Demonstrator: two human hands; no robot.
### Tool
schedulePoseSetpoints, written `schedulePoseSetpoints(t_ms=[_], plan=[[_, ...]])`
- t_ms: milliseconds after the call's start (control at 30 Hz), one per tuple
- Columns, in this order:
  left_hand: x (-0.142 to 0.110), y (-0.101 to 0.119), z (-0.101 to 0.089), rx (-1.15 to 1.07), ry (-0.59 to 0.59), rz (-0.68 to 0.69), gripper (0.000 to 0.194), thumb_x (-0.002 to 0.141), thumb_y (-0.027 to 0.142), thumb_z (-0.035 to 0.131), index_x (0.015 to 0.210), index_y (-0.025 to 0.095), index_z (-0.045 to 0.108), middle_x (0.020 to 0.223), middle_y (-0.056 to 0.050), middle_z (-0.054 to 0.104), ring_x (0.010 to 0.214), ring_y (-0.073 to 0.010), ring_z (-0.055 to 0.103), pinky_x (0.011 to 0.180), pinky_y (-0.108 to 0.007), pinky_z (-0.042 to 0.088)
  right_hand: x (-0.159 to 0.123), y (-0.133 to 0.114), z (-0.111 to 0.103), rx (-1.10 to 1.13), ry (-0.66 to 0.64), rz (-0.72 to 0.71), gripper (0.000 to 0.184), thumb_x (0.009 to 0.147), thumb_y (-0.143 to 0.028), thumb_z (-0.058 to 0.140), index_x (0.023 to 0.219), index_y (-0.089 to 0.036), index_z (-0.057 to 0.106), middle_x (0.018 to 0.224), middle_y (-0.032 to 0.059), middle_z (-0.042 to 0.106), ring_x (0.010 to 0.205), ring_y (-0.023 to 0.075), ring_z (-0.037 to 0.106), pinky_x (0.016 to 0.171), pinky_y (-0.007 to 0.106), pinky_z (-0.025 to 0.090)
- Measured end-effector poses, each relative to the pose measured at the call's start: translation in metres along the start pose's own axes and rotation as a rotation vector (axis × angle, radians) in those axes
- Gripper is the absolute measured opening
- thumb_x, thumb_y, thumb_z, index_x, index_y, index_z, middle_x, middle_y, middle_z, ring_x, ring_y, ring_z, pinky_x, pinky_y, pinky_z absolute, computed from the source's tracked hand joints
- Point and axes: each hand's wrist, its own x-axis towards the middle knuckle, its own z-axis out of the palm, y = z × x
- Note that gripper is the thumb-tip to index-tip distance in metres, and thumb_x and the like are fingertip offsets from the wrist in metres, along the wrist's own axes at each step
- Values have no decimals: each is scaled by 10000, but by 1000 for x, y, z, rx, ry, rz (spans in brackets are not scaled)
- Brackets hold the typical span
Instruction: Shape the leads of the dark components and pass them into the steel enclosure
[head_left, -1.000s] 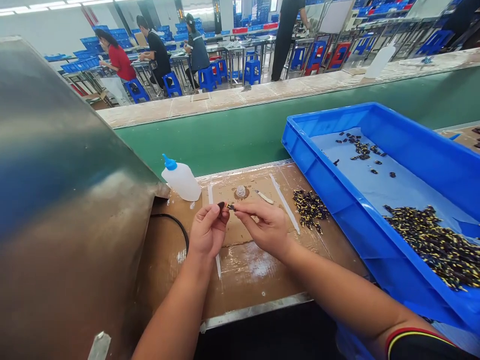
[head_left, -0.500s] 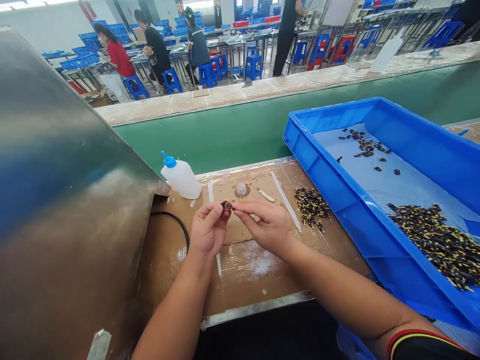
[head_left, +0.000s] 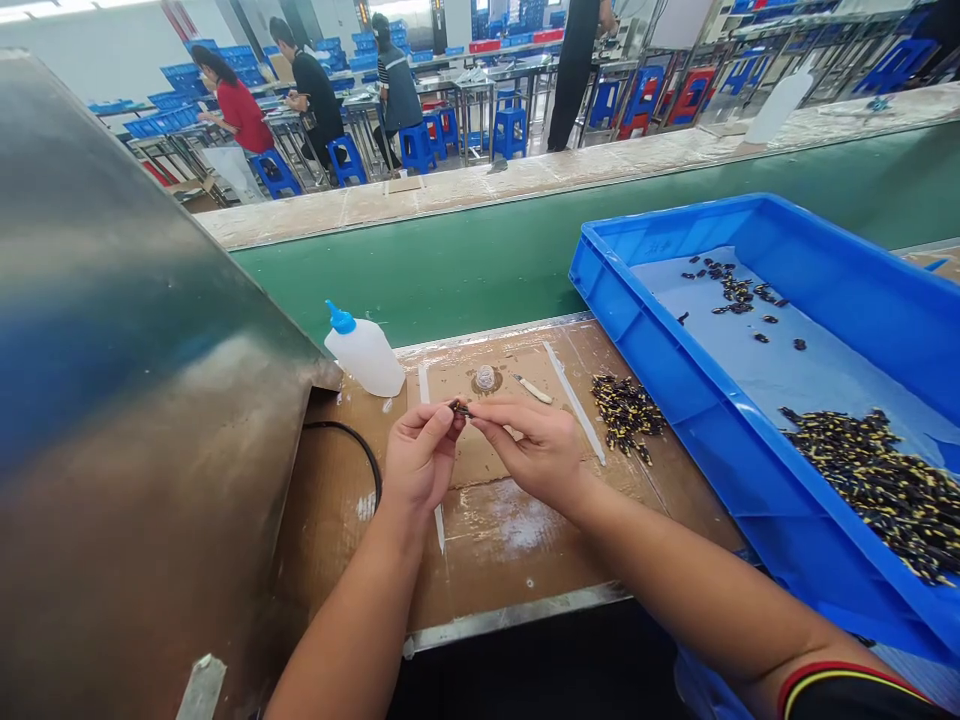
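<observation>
- Pinches small dark parts [head_left: 461,409] at the fingertips of the left hand [head_left: 424,455], nearly closed
- Grips them likewise with the right hand [head_left: 536,445]
- Holds them above the cardboard sheet [head_left: 480,462], near the knife [head_left: 534,389]

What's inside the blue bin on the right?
Blue bin: a pale liner, a few dark pieces toward the far end, a big black-and-yellow heap nearer. Whatever the heap covers can't be seen.

No readable text, label, brand, number or sign. Faint marks [head_left: 660,246] on the inner wall of the blue bin [head_left: 705,430], right of the frame, are too blurred to read.
</observation>
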Motion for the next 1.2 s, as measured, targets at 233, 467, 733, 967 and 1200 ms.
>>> schedulePoseSetpoints(t_ms=[233,467,733,967,1200], plan=[[0,-1,-1,30,19,-6,232,643,331,967,729,211,788,901,-52,774,764,-105,670,754,-210,563,-1,2,0,4,4,9,240,964,-127,666,1126,-272,767,1090,31,786,980,181,762,893,354,662],[0,-1,0,33,25,3,237,648,329,966,733,203,784,911,-51,773,769,-100,672,754,-198,561,-1,3,-1,-6,-14,4,236,966,-123,662,1132,-256,765,1096,49,784,997,181,759,896,352,660],[0,-9,-7,242,9,223,162,753,312,904,820,203,805,994,-82,777,942,-179,727,860,-265,591,1,5,-2,-23,-28,18,234,976,-125,650,1130,-253,770,1115,51,782,1003,185,760,907,356,655],[0,-11,-13,397,-58,327,154,834,327,832,927,206,814,1114,-105,737,1013,-219,714,854,-324,641,-1,12,-2,-31,-3,21,220,978,-155,657,1124,-276,768,1108,33,782,993,183,761,899,358,661],[-1,-8,-5,642,-19,493,151,854,326,805,962,223,821,1138,-119,705,1054,-227,686,889,-346,623,1,14,-4,-161,39,-49,209,965,-155,652,1107,-265,758,1051,35,786,941,179,762,872,340,661]])
